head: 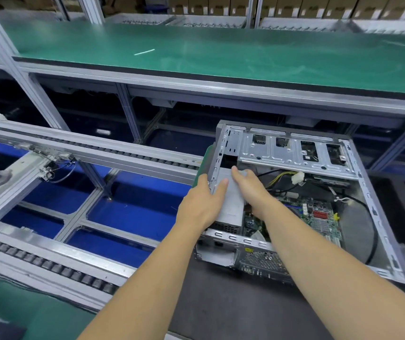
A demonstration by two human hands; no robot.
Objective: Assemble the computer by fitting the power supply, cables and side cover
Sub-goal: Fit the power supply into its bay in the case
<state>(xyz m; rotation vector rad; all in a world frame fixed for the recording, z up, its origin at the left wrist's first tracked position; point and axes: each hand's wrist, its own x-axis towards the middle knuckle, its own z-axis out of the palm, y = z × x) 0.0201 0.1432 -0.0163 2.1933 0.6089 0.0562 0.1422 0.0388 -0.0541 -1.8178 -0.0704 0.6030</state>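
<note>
Head view: both hands work at an open PC case (358,168) lying on its side on a dark worktop (221,303), side cover off. The grey PSU (233,204) sits in the case's near-left corner, against the left wall and rear panel. Left hand (202,204) reaches over the left wall, thumb resting flat on the PSU's top, other fingers down the outside of the wall (mostly hidden), so the grip clasps wall and PSU together. Right hand (250,187) lies on the PSU's top and right edge, fingers stretched forward and pressing, not curled round it. Just right of the hands, a yellow-and-black cable bundle (280,177) with a white plug (297,178) lies loose above the green mainboard (319,217). A black cable (370,217) loops along the case floor at right. The silver drive cage (292,153) spans the far end of the case. To the left, a roller conveyor (49,261) with blue panels beneath. Beyond, a long green bench (221,52), a small white strip (144,52) on it; cartons (blurred) stand behind.
</note>
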